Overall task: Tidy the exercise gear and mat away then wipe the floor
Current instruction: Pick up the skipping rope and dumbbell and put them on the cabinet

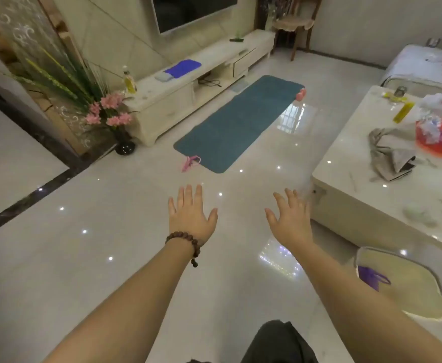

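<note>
Teal exercise mat point(237, 121) lies flat and unrolled on the glossy tile floor point(104, 258), running alongside the TV cabinet point(188, 82) — laid out for use, not yet tidied. Pink resistance band point(190, 162) sits just beside its near corner; a pink object point(300, 94) at the far corner, too small to identify. Left hand point(191, 214) and right hand point(290, 218) reach forward, fingers spread, holding nothing — well apart from the mat. Grey cloth point(390, 155) crumpled on the coffee table point(371, 213), likely for wiping.

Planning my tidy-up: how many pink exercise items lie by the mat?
2: a pink item on the floor at the teal mat's near corner, another pink item at its far corner. More may be hidden.
</note>
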`<state>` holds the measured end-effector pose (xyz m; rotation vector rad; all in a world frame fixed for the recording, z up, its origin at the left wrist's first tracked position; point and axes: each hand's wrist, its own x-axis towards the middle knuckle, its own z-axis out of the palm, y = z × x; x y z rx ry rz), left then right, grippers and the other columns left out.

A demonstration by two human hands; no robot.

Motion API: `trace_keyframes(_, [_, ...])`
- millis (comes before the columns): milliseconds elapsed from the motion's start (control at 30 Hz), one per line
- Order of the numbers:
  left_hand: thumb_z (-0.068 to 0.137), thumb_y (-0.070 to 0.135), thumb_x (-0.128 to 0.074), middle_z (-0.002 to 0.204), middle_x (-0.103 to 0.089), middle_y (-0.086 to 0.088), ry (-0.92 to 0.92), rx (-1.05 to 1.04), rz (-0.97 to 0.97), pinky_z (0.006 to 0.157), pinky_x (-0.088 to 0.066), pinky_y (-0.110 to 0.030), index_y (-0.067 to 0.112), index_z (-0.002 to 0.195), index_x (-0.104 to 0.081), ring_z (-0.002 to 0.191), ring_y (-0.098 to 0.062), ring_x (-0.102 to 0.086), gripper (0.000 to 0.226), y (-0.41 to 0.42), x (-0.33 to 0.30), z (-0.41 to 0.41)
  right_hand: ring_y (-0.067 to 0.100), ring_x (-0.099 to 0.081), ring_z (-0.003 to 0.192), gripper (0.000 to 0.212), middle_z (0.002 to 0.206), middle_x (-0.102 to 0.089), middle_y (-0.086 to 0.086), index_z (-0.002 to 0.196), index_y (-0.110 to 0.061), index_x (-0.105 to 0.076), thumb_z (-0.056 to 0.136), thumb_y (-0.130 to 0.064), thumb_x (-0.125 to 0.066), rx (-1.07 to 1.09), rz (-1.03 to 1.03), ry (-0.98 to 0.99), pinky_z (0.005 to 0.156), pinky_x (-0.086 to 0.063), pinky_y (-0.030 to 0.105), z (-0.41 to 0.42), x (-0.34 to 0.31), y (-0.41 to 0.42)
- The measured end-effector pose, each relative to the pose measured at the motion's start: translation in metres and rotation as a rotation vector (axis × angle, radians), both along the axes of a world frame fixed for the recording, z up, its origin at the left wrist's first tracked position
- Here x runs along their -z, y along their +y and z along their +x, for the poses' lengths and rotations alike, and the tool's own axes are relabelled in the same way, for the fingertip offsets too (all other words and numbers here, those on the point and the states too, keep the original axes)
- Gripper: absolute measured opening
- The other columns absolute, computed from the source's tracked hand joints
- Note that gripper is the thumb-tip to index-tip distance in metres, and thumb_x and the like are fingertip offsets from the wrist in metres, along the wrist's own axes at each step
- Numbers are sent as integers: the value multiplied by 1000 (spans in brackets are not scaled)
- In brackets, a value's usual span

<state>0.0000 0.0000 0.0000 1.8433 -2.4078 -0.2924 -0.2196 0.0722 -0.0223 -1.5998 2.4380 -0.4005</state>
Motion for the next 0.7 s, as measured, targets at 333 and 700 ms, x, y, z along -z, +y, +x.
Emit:
trace_keyframes(333, [96, 51, -32, 161, -6, -8, -26, -94, 82, 119, 0, -47, 18, 154, -3, 148, -24, 3, 72, -107, 48, -62, 22, 0, 147, 53, 159, -12, 6, 147, -24, -26, 99, -45, -31, -38, 126, -21, 118, -4, 47, -74, 50, -109])
trace_keyframes(700, [97, 51, -31, 161, -6, -7, -4, -318, 154, 120, -2, -45, 19, 154, -5, 148, -23, 3, 70, -274, 44, -172, 23, 3, 147, 52, 159, -8, 4, 148, -25, -22, 100, -44, -29, -180, 234, -38, 118, -1, 46, -199, 44, -299])
